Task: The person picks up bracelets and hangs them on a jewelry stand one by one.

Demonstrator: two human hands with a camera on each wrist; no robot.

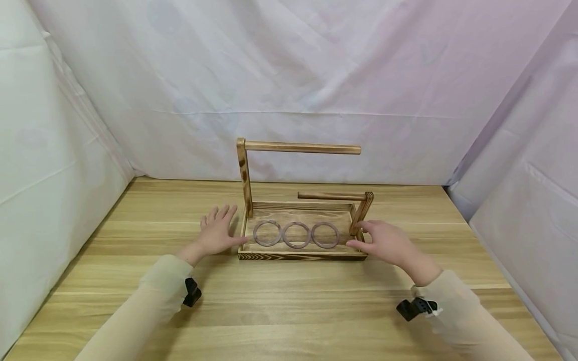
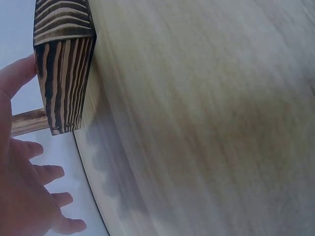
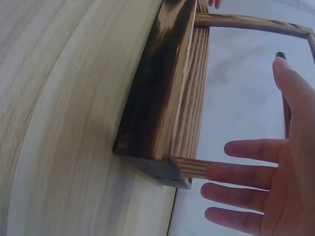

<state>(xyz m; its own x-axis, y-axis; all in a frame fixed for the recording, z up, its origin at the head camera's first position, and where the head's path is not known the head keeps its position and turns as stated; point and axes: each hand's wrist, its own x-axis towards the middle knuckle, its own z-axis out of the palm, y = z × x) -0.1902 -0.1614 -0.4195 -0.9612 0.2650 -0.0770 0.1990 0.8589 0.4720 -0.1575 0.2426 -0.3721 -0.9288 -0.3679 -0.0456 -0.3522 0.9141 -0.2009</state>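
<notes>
A wooden tray stand [image 1: 302,256] with dark grain sits on the table, a tall post and bar at its left and a shorter post and bar at its right. Three pale purple bangles [image 1: 295,235] lie in a row on its floor. At the tray's left end is my left hand [image 1: 218,234], fingers spread, thumb at the rim. My right hand [image 1: 384,241] is by the right end, fingers extended near the short post [image 1: 361,214]. In the right wrist view, the right hand [image 3: 275,182] shows straight, separated fingers beside the tray's end.
The upper bar [image 1: 302,147] reaches rightward above the tray, and the lower bar [image 1: 331,196] points leftward; both have free ends. Behind the wood-grain table [image 1: 289,311] hangs a white cloth [image 1: 289,85], with more cloth at both sides.
</notes>
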